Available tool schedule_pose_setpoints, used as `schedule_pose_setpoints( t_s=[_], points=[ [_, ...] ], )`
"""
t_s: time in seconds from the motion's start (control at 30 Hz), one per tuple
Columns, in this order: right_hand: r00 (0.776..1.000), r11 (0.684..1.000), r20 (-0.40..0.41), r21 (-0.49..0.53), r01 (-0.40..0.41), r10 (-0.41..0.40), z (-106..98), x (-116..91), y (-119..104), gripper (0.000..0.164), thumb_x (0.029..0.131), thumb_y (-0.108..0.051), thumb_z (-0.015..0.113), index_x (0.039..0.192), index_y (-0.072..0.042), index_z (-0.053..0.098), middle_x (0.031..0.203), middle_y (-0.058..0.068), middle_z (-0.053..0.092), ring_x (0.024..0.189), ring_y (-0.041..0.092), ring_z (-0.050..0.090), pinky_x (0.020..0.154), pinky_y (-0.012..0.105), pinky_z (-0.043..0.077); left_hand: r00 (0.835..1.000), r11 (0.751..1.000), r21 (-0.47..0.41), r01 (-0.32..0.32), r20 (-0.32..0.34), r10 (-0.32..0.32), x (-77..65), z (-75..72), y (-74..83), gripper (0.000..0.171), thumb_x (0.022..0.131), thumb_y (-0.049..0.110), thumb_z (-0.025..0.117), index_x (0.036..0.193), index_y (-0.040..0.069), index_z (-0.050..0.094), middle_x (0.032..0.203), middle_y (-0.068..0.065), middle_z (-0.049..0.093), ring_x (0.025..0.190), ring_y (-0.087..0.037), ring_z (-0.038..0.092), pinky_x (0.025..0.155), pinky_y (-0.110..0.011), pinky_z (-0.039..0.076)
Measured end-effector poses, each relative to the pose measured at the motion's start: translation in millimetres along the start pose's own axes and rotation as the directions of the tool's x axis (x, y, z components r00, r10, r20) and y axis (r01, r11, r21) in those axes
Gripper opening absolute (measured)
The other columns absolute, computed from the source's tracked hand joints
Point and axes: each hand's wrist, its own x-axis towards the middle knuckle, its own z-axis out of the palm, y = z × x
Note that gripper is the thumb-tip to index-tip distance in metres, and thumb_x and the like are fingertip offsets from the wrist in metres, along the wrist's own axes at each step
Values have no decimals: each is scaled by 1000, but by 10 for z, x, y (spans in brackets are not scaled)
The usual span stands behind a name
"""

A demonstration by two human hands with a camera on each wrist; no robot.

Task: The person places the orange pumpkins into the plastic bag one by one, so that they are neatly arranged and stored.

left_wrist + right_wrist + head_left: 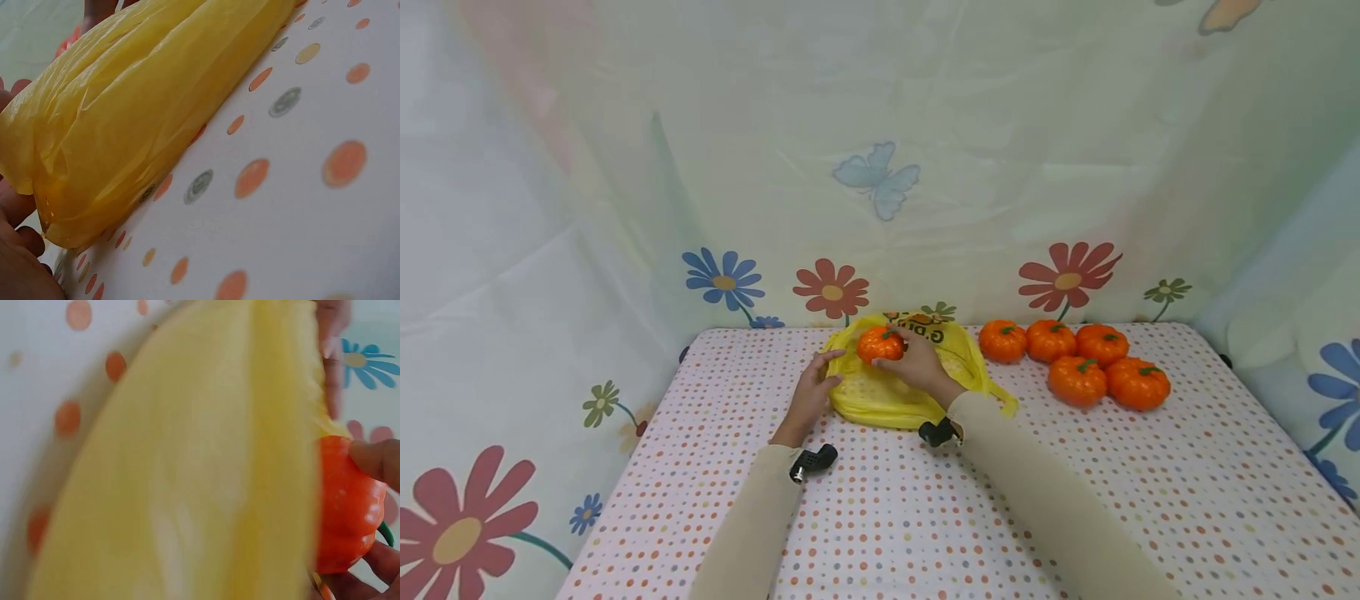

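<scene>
My right hand [920,364] grips a small orange toy pumpkin [880,345] with a green stem, thumb on one side and fingers on the other. The pumpkin is over the mouth of a yellow plastic bag [880,398] lying on the table. In the right wrist view, the bag partly hides the pumpkin [350,506]. At the bag's left edge, my left hand [811,393] holds the rim between thumb and fingers. The left wrist view shows that hand [22,250] against the gathered plastic [125,112].
Several more toy pumpkins [1078,381] stand in a cluster right of the bag. The table has a dotted cloth [880,517]. Behind it hangs a fabric backdrop [955,233] printed with flowers and a butterfly. A bag handle [1004,400] trails rightward.
</scene>
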Motion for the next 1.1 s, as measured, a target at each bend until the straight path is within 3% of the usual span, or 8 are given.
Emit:
schedule_pose_setpoints(
  t_s=[0.27, 0.4, 0.6, 0.93, 1.1],
  points=[
    [996, 999, -91, -40, -21, 18, 270, 80, 17, 68, 83, -18, 79, 143, -10, 50, 143, 13, 52, 132, 31, 51, 112, 44, 43, 1000, 997, 71, 22, -23, -20, 30, 53, 0, 53, 90, -4, 47, 138, 17, 54, 160, -10, 34, 155, -25, 3, 124, -47, 13],
    [993, 999, -116, -29, -37, 34, 330, 89, 35, 67, 82, -18, 79, 143, -10, 51, 144, 14, 53, 133, 32, 50, 112, 46, 42, 998, 995, 77, 58, -40, -55, 28, 67, 10, 55, 89, -5, 47, 137, 19, 55, 160, -9, 33, 155, -24, 3, 125, -45, 12],
    [990, 999, -129, 11, -53, 54, 370, 110, 61, 67, 82, -18, 79, 141, -8, 51, 144, 15, 52, 133, 33, 50, 113, 47, 41, 998, 995, 77, 64, -23, -62, 19, 63, 10, 55, 90, -5, 46, 138, 21, 54, 161, -7, 30, 155, -22, 2, 125, -45, 13],
    [994, 998, -93, 8, -56, 57, 383, 192, 29, 66, 84, -12, 76, 143, -5, 47, 147, 16, 49, 135, 34, 48, 115, 47, 38, 999, 996, 90, 29, -33, -26, 43, 24, -6, 55, 88, -4, 46, 136, 20, 56, 156, -7, 41, 155, -23, 5, 126, -44, 10],
    [998, 997, -16, 44, -63, 64, 316, 181, -12, 71, 85, -13, 75, 147, -6, 42, 150, 18, 44, 137, 35, 46, 114, 47, 39, 998, 994, 102, 45, -47, -40, 43, 6, -15, 54, 89, -1, 47, 137, 22, 56, 158, -5, 37, 155, -23, 6, 125, -44, 11]
  ],
)
